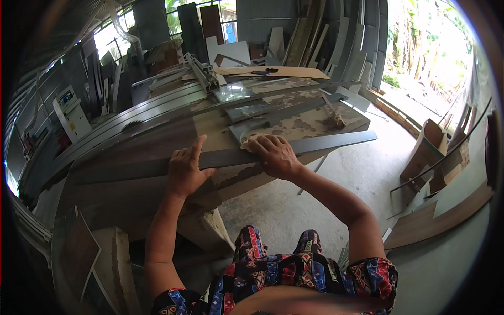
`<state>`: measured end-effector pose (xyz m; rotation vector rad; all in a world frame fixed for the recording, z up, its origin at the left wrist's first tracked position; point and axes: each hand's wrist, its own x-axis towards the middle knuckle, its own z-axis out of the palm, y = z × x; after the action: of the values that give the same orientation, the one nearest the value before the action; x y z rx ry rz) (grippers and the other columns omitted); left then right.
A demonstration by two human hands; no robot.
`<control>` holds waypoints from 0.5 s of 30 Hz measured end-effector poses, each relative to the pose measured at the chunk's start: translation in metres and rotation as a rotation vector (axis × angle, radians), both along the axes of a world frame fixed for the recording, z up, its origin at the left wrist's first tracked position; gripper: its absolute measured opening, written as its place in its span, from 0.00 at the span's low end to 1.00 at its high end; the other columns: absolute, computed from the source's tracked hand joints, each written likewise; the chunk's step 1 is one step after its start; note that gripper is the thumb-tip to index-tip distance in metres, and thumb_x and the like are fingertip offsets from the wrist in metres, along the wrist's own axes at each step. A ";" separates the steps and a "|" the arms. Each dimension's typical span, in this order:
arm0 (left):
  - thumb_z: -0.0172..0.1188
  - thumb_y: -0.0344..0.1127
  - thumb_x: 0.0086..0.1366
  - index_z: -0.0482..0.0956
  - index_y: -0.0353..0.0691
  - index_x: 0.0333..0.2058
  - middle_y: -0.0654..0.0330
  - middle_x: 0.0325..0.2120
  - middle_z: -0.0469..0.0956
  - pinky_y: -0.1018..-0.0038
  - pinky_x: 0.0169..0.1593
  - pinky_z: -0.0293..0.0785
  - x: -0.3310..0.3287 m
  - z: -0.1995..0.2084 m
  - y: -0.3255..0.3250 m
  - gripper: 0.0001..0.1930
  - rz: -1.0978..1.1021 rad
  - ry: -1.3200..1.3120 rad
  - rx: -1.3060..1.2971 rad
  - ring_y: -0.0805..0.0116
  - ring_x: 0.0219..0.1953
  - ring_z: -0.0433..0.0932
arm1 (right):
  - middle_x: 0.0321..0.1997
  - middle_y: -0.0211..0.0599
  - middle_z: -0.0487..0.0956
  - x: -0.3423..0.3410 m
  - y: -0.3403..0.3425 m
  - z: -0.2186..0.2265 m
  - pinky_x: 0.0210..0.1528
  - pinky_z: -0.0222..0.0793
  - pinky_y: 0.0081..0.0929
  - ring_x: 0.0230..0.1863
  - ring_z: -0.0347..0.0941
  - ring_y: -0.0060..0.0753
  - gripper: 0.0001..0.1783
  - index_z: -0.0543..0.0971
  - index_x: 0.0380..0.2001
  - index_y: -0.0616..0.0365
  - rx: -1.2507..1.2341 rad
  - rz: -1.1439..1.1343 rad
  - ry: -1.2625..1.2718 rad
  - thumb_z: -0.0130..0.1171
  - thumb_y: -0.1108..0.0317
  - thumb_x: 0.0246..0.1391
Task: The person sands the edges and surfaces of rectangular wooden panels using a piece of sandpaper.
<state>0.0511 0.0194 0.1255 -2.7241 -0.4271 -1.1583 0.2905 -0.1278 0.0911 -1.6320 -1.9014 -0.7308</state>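
Observation:
A long, narrow grey board (336, 140) lies slantwise across the near side of the worktable, its right end jutting past the table corner. My left hand (185, 172) straddles it left of the middle, thumb on the near edge, index finger stretched out and the other fingers curled over the far side. Further right, my right hand (277, 156) bends its fingers over the board. A crumpled tan piece (245, 144), cloth or paper, shows under those fingertips; its kind is unclear. Behind the hands lie grey flat strips (247, 127) on the patchy tabletop (302, 123).
A sliding table saw (168, 107) with its round blade (132, 125) stands at left, near a white control cabinet (72, 115). A dry brown scrap (336, 116) lies on the table. At right stands a cardboard box (424, 149); panels (310, 39) lean behind.

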 end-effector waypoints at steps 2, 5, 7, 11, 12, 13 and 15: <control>0.74 0.46 0.39 0.59 0.44 0.60 0.60 0.29 0.77 0.64 0.43 0.69 0.006 0.008 -0.001 0.49 -0.015 -0.015 0.067 0.59 0.33 0.76 | 0.53 0.42 0.70 0.002 0.003 -0.001 0.57 0.60 0.45 0.57 0.65 0.47 0.32 0.66 0.55 0.53 0.039 -0.058 -0.066 0.59 0.66 0.43; 0.73 0.49 0.40 0.62 0.43 0.58 0.60 0.29 0.77 0.64 0.43 0.68 0.009 0.016 -0.004 0.46 -0.016 -0.046 0.158 0.61 0.33 0.76 | 0.50 0.41 0.73 0.007 0.005 0.001 0.54 0.65 0.42 0.53 0.69 0.45 0.28 0.69 0.52 0.54 0.128 -0.051 -0.141 0.56 0.70 0.42; 0.73 0.51 0.40 0.64 0.43 0.57 0.60 0.30 0.78 0.64 0.44 0.68 0.010 0.017 -0.005 0.45 0.000 -0.061 0.199 0.62 0.34 0.76 | 0.48 0.40 0.75 0.011 0.004 0.005 0.52 0.68 0.40 0.50 0.72 0.44 0.26 0.71 0.49 0.55 0.164 -0.015 -0.143 0.55 0.73 0.41; 0.66 0.58 0.47 0.70 0.41 0.51 0.62 0.28 0.76 0.65 0.41 0.67 0.013 0.009 -0.004 0.37 0.057 -0.033 0.222 0.62 0.31 0.74 | 0.43 0.37 0.77 0.019 0.005 0.018 0.49 0.71 0.39 0.47 0.74 0.41 0.22 0.72 0.45 0.54 0.107 0.011 -0.144 0.55 0.74 0.41; 0.64 0.60 0.49 0.72 0.41 0.49 0.62 0.26 0.74 0.65 0.40 0.66 0.013 0.007 -0.002 0.35 0.067 0.005 0.234 0.62 0.31 0.73 | 0.43 0.37 0.77 0.020 0.005 0.021 0.48 0.71 0.39 0.47 0.74 0.41 0.20 0.72 0.43 0.54 0.066 0.034 -0.151 0.55 0.74 0.41; 0.64 0.60 0.49 0.72 0.41 0.49 0.62 0.26 0.74 0.65 0.40 0.66 0.012 0.005 -0.002 0.35 0.054 -0.016 0.265 0.62 0.31 0.73 | 0.43 0.37 0.77 0.021 0.005 0.023 0.48 0.71 0.39 0.47 0.74 0.41 0.20 0.72 0.43 0.54 0.073 0.017 -0.150 0.55 0.74 0.41; 0.61 0.62 0.52 0.75 0.40 0.46 0.60 0.29 0.74 0.62 0.45 0.65 0.008 0.000 -0.002 0.33 0.024 -0.127 0.350 0.59 0.39 0.73 | 0.43 0.36 0.77 0.022 0.003 0.028 0.48 0.70 0.38 0.48 0.74 0.40 0.19 0.72 0.41 0.53 0.019 0.036 -0.154 0.55 0.74 0.42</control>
<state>0.0587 0.0178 0.1258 -2.3506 -0.2425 -1.2686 0.3125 -0.1250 0.1190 -1.5652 -2.0187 -0.8795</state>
